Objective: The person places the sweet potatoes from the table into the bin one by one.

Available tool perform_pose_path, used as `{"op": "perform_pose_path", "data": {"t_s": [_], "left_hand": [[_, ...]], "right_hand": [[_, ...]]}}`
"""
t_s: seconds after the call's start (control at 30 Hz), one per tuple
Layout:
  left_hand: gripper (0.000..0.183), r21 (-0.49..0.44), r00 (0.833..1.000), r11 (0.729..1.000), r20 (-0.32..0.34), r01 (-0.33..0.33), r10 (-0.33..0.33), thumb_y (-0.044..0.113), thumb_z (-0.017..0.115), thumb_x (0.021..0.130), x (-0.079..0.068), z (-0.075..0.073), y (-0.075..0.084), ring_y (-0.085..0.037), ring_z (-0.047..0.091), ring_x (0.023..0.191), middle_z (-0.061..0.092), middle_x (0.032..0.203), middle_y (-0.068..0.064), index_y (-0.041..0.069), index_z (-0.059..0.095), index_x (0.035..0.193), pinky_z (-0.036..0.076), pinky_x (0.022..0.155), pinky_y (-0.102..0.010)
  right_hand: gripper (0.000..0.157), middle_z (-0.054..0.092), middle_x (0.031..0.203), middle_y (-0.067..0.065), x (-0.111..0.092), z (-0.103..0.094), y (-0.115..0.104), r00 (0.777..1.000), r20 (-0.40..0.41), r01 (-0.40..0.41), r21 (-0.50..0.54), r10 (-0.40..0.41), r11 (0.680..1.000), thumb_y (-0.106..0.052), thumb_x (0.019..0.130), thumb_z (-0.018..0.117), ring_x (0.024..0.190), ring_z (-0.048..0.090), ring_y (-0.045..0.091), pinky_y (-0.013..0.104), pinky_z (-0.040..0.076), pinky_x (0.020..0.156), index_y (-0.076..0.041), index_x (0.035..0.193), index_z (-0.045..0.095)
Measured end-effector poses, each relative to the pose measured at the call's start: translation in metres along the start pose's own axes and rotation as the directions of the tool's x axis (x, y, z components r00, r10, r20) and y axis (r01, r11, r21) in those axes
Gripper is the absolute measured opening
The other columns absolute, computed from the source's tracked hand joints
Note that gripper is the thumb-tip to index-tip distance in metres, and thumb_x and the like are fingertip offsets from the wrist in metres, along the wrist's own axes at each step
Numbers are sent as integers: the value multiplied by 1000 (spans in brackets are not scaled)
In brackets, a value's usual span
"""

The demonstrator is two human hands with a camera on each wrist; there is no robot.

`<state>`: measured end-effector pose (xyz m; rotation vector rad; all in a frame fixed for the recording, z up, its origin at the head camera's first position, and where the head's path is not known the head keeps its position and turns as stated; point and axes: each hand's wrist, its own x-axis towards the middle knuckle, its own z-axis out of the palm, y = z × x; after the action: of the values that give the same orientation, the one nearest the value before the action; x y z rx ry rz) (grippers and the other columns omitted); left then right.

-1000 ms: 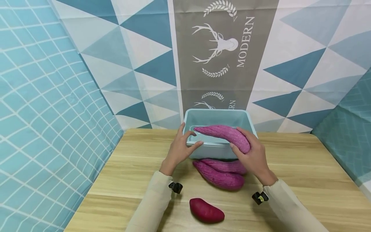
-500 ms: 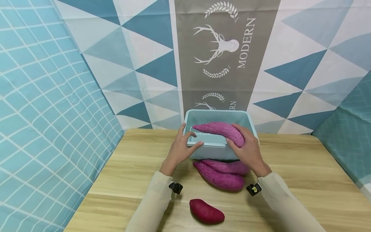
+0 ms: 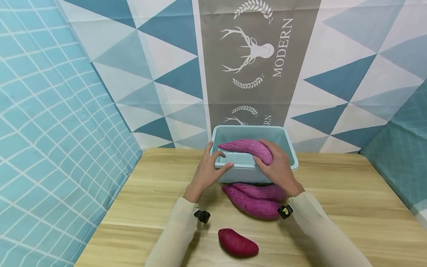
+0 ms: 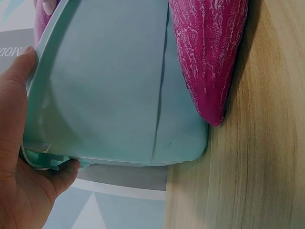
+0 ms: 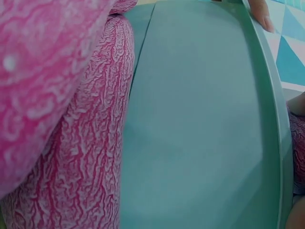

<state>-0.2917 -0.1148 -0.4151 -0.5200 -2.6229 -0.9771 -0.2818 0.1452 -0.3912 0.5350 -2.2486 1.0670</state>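
In the head view my right hand (image 3: 278,167) grips the thick end of a long, wrinkled purple sweet potato (image 3: 243,146). Its pointed end faces left over the opening of a light blue plastic bin (image 3: 240,172). My left hand (image 3: 206,172) holds the bin's near left corner, thumb at the front rim and fingers at the left side. The left wrist view shows that hand (image 4: 21,143) curled about the rim corner. Two more purple sweet potatoes, a front one (image 3: 251,204) and a rear one (image 3: 263,191), lie side by side against the bin's front.
A smooth dark red sweet potato (image 3: 237,243) lies on the wooden table (image 3: 140,207) nearer the person, between the forearms. Behind the bin rises a patterned cloth backdrop (image 3: 247,66). Blue checked cloth (image 3: 60,129) hangs at the left.
My right hand has carried the purple sweet potato left and slightly farther back, over the bin. The left hand keeps its place at the bin's corner.
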Motion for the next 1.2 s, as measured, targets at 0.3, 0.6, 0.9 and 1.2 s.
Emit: {"op": "perform_pose_path", "data": {"t_s": [0.3, 0.6, 0.9, 1.2], "left_hand": [[41, -5, 1000, 1000, 8, 16, -16, 59, 66, 91, 1, -1, 3, -47, 46, 140, 16, 169, -17, 22, 62, 107, 51, 101, -58], [42, -2, 999, 1000, 18, 29, -29, 61, 63, 92, 0, -1, 4, -45, 52, 136, 13, 170, -14, 21, 61, 107, 55, 93, -54], [39, 25, 999, 999, 17, 33, -33, 59, 63, 93, 1, -1, 4, -45, 55, 132, 14, 170, -15, 23, 61, 106, 56, 90, -53], [39, 34, 999, 998, 17, 45, -46, 59, 63, 93, 2, -1, 4, -43, 58, 129, 14, 170, -13, 22, 61, 107, 57, 85, -51]], "right_hand": [[54, 65, 131, 19, -1, -2, -2, 1000, 4, -20, 5, 20, 1000, -15, 86, 79, 117, 62, 35, 52, 50, 94, -6, 135, 60], [57, 64, 134, 18, -7, -4, -6, 1000, -12, 23, 8, -23, 1000, -13, 84, 81, 122, 59, 36, 53, 46, 103, -4, 136, 59], [55, 66, 131, 16, -26, -6, -19, 1000, -14, 5, -13, -6, 1000, -13, 85, 80, 114, 60, 33, 51, 48, 96, -6, 135, 60], [59, 66, 132, 10, -53, -3, -31, 1000, -1, 29, 29, -29, 999, -12, 82, 83, 124, 60, 29, 42, 47, 102, -10, 136, 60]]}}
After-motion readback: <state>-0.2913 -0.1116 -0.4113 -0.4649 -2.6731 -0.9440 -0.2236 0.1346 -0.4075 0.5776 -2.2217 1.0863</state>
